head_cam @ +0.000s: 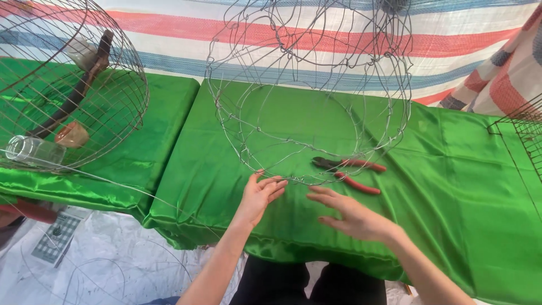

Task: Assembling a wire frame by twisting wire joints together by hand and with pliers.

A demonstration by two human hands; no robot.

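Right hand [355, 217] fingers spread, empty, hovering; red-handled pliers [350, 172] just beyond, long axis left-right; left hand [261, 195] fingers loosely touching bare-wire cage frame [307, 96] rim.

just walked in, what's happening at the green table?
A person is working on a half-built wire cage frame standing on the green cloth. The left hand touches the frame's bottom ring at its near edge. The right hand hovers open just above the cloth, holding nothing. Red-handled pliers lie beyond it, untouched. A finished round cage sits to the left.
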